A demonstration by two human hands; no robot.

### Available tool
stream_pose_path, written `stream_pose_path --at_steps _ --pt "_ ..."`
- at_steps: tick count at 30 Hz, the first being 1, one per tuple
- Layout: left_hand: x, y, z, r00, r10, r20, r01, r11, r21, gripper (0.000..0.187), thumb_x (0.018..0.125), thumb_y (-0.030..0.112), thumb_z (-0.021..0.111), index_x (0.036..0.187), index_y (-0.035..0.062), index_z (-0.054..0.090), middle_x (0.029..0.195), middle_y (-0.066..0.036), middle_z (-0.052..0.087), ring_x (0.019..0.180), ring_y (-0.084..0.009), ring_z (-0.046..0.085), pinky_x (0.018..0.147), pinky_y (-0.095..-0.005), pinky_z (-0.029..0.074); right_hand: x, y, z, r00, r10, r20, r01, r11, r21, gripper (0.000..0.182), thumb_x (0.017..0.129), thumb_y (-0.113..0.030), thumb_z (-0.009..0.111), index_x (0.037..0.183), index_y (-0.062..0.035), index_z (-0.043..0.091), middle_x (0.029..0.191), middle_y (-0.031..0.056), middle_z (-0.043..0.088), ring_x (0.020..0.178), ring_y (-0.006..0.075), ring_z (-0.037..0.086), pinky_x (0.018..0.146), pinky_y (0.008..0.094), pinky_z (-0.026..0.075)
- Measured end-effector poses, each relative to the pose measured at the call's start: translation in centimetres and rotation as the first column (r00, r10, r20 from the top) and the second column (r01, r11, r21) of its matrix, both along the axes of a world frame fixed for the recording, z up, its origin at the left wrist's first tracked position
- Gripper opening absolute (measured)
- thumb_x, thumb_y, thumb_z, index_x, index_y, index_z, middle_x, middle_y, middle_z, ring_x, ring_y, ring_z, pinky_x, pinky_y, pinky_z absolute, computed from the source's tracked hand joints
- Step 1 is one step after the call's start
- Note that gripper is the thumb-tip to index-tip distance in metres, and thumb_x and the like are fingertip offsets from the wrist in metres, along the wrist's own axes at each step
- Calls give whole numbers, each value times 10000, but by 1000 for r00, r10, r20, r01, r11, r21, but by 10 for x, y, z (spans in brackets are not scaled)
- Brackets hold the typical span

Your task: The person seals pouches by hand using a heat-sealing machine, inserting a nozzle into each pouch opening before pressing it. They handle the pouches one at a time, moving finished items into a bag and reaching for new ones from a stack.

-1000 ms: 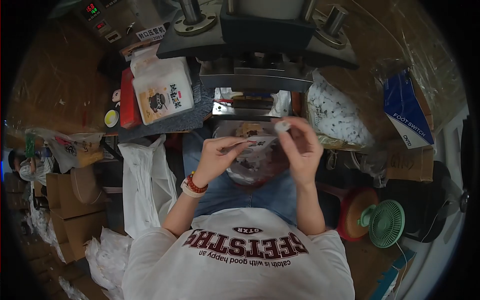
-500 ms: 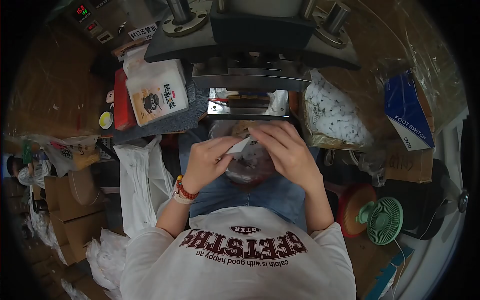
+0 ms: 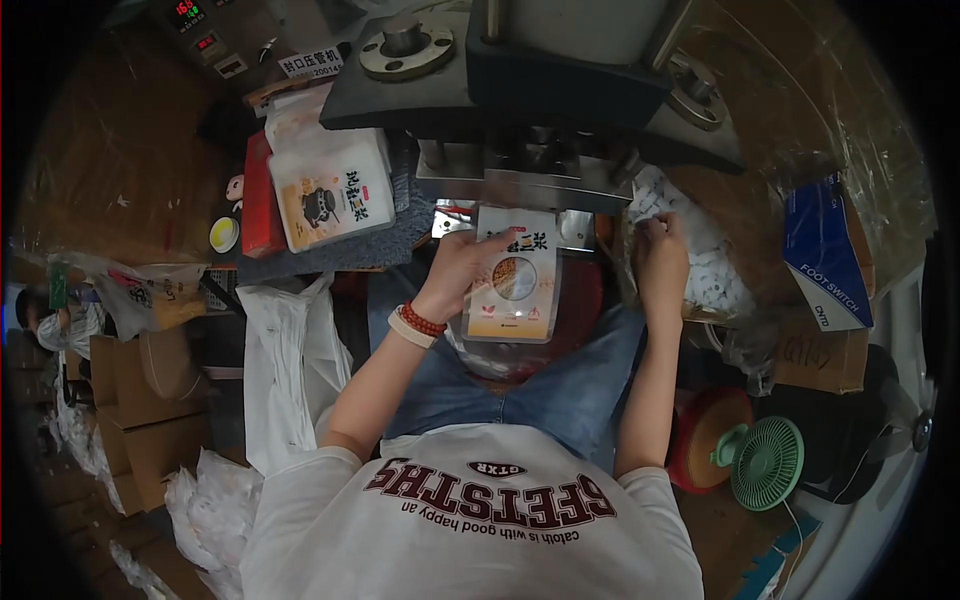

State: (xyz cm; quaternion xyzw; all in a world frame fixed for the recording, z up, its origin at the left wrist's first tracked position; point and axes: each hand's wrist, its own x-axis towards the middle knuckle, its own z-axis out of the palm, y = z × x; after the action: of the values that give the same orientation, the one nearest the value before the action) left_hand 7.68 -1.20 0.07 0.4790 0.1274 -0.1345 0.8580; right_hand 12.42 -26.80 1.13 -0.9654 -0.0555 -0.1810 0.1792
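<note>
My left hand (image 3: 458,272) grips a printed pouch (image 3: 528,312) by its left side, thumb across the front. The pouch has a round clear window, a white upper part and an orange bottom band, and faces me in front of the metal press (image 3: 440,185). My right hand (image 3: 662,262) reaches over the left edge of a carton of small white plastic pieces (image 3: 712,265). Its fingers are curled together at the pieces; what they hold, if anything, is too small to make out. Below the pouch, a round reddish container with clear plastic (image 3: 585,305) is partly hidden.
A stack of similar pouches (image 3: 330,195) lies on a grey cloth (image 3: 400,215) at the left, beside a red box (image 3: 262,200). To the right stand a blue-and-white foot switch box (image 3: 828,250) and a green fan (image 3: 767,462). White plastic bags (image 3: 290,370) hang at the left.
My hands were together at a white edge in front of the press. Now they are apart: the left shows the pouch's front, and the right has moved right to the carton. The view has shifted slightly.
</note>
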Motion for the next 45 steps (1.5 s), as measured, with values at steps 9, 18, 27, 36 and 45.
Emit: stream_pose_path --at_steps 9,18,27,36,45 --pt "-25 118 -35 956 -189 223 -287 -457 842 845 770 494 699 1437 127 333 1513 -95 284 1401 -299 249 1082 -598 169 -2 0 4 998 30 58 -27 998 -52 253 800 -40 616 1047 7 591 1031 172 567 916 379 577 765 429 482" --pt "-68 129 -31 812 -217 542 -565 -62 822 382 728 0 614 1086 116 680 990 -91 689 911 -227 663 763 -312 506 6 -2 -1 992 121 45 -119 991 -56 251 769 -45 616 1015 -1 599 983 180 592 917 367 580 761 439 488" --pt "-86 65 2 737 9 676 -670 146 728 275 707 -34 622 947 65 712 828 -90 691 679 -167 655 621 -253 496 -13 5 17 954 89 287 -155 964 217 280 775 -1 606 1055 -6 593 952 136 607 873 278 611 776 352 501" --pt "-92 39 27 561 -281 779 -737 260 624 318 665 -56 614 945 59 712 938 -65 711 885 -223 678 736 -298 532 -102 106 31 709 592 383 -677 419 606 207 742 30 697 938 -14 649 942 118 646 955 246 616 757 303 513" --pt "-77 22 -19 915 -291 279 29 738 674 203 810 116 704 993 28 715 831 -64 710 749 -89 648 680 -258 526 -91 87 18 823 566 -49 -305 512 803 291 768 -26 711 1049 -12 639 1016 97 660 962 188 619 849 283 468"
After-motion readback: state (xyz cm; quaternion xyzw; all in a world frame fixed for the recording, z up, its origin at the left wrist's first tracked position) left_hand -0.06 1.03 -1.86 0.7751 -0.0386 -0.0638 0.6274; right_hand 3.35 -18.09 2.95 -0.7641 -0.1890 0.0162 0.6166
